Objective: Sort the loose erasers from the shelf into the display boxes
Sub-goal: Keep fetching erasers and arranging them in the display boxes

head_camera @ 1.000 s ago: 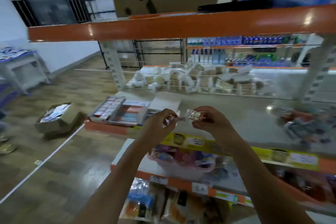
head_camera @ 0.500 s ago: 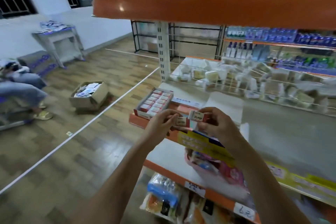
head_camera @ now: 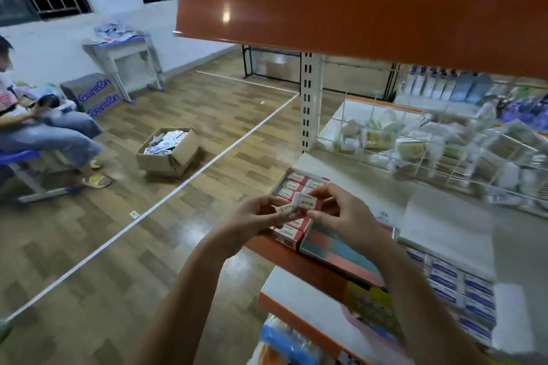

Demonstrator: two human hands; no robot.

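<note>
At the shelf's left end, seen from the head camera: two bare hands raised together over a red display box [head_camera: 292, 210]. Left hand [head_camera: 255, 218], fingers curled, pinching one small wrapped eraser [head_camera: 284, 210] at the fingertips. Right hand [head_camera: 344, 213], thumb and forefinger closed on a second eraser [head_camera: 307, 203], white and red sleeve marked "2B", held just above the box and touching or nearly touching the first. Red display box on the shelf [head_camera: 370, 187] at its front corner, packed with rows of like erasers; exact count hidden by the hands. Just right of it, one pink-and-blue box [head_camera: 341, 252]. Further right, one open box of blue-labelled erasers [head_camera: 462, 290], two columns showing. Behind, a wire rack [head_camera: 430, 151] of blurred packets. On the wooden floor, one open cardboard carton [head_camera: 169, 151]; beyond, one seated person [head_camera: 44, 127] and one small table [head_camera: 124, 53].
</note>
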